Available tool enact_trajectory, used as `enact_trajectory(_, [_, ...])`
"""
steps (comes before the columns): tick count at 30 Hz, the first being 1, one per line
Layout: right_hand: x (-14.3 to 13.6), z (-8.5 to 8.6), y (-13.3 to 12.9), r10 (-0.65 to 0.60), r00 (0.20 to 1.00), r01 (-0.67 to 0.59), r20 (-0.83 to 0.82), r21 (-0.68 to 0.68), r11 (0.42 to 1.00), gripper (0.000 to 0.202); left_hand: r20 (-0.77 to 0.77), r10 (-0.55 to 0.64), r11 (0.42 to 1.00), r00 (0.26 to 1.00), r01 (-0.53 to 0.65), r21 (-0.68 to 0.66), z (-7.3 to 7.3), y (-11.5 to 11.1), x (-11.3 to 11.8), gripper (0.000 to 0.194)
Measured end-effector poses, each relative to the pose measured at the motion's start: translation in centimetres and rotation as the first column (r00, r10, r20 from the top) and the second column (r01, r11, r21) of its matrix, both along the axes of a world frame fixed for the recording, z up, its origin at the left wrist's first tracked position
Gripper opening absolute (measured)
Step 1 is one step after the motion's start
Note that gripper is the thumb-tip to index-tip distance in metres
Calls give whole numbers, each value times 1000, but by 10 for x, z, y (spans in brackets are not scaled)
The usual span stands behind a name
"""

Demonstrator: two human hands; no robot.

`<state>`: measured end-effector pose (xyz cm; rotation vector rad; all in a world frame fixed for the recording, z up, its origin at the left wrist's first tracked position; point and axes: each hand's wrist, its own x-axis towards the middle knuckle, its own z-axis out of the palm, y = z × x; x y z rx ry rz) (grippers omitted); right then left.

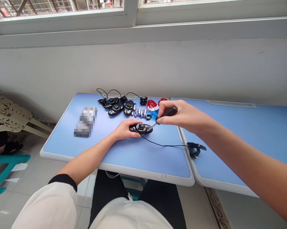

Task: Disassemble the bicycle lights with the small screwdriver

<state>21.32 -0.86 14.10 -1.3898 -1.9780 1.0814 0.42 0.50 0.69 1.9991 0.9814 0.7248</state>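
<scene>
My left hand grips the left end of a black oval device lying on the blue table. In my right hand is a screwdriver with a black handle; its metal shaft slants down left, and the tip meets the right part of the device. A thin black cable runs from the device to a black clamp-like part at the seam between two tables. Whether the tip sits in a screw is too small to tell.
Behind my hands lie several black oval devices with cables, several batteries, and red and blue plastic shells. A blurred-out object lies at the left. A second blue table adjoins at the right; a wall stands behind.
</scene>
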Motion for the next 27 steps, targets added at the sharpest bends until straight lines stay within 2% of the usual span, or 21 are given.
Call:
enact_trajectory(3, [0, -13, 0, 5, 1000, -5, -14, -10, 1000, 16, 27, -12, 1000, 1000, 12, 10, -1, 0, 0, 54])
enact_trajectory(7, [-3, -22, 3, -47, 997, 52, -57, 75, 996, 13, 24, -14, 1000, 1000, 13, 29, -4, 1, -1, 53])
enact_trajectory(14, [-9, -22, -2, -65, 996, 54, 62, 161, 986, 10, 7, -9, 999, 1000, 8, 34, -7, 2, -1, 58])
enact_trajectory(19, [-16, -22, -6, -29, 993, 0, 117, 240, 971, 8, 11, -5, 999, 1000, 5, 36, -7, 2, 0, 56])
enact_trajectory(27, [-22, -10, -7, 45, 975, -92, 217, 214, 973, 9, 32, -22, 999, 999, 20, 44, -8, 2, 1, 53])
